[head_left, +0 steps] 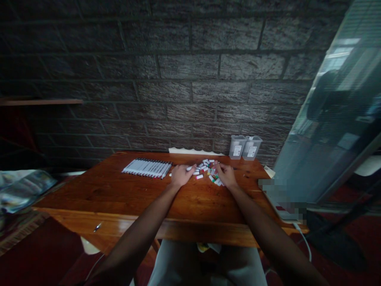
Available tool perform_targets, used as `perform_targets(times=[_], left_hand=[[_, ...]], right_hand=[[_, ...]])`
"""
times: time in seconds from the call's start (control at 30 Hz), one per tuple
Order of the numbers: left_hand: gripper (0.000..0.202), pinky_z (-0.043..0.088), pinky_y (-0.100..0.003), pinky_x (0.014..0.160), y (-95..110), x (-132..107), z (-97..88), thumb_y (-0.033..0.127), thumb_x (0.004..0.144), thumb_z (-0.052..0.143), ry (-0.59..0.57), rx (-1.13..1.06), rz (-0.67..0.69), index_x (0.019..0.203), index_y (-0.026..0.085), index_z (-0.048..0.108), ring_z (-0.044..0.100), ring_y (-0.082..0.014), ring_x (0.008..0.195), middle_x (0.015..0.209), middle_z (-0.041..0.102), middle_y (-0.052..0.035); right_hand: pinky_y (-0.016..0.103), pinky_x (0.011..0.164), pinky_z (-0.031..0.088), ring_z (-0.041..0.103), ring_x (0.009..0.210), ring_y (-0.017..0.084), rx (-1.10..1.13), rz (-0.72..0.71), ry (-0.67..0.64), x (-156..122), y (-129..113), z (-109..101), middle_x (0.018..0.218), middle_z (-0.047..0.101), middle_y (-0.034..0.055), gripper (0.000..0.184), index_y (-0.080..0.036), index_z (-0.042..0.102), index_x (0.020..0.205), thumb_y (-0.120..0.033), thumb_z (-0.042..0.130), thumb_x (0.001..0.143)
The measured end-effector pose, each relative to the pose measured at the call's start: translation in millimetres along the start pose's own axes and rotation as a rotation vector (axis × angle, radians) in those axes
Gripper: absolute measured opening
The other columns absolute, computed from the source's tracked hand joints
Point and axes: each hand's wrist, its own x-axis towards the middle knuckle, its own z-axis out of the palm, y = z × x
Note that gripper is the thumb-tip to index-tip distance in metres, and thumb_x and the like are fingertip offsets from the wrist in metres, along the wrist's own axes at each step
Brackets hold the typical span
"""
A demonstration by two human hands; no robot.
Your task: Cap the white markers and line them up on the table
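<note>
I grasp a white marker [189, 169] in my left hand [179, 176], best kept steady; right hand [226, 175] at loose marker caps [199, 176], perhaps pinching one, can't tell.

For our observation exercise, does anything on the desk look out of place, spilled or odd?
Yes, mildly: the loose caps lie in a jumbled heap near the right hand, while the markers to the left form a neat row.

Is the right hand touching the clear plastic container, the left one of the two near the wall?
Apart. The head view shows a strip of wooden tabletop between the right hand and the base of the left container.
</note>
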Motion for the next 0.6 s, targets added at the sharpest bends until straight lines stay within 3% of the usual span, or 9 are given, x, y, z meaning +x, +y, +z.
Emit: perform_targets(times=[0.33,0.6], left_hand=[[0.055,0.036,-0.027,0.064,2.7,-0.2,-3.7,0.054,0.093,0.035,-0.030,-0.022,0.041,0.070,0.021,0.073,0.066,-0.0212,0.078,0.078,0.073,-0.0091],[0.048,0.041,-0.026,0.071,-3.2,1.2,4.8,0.055,0.096,0.028,0.004,-0.078,0.040,0.102,0.024,0.065,0.066,-0.0207,0.089,0.096,0.072,-0.0052]], right_hand=[[0.021,0.048,0.038,0.057,0.050,0.013,0.006,-0.007,0.014,0.0,-1.5,-1.3,0.056,0.064,0.0020,0.056,-0.015,0.075,0.079,-0.060,0.043,0.088],[0.021,0.050,0.039,0.058,0.052,0.013,-0.041,-0.016,0.010,1.5,1.9,-0.3,0.057,0.064,0.0019,0.060,-0.016,0.075,0.078,-0.062,0.038,0.089]])
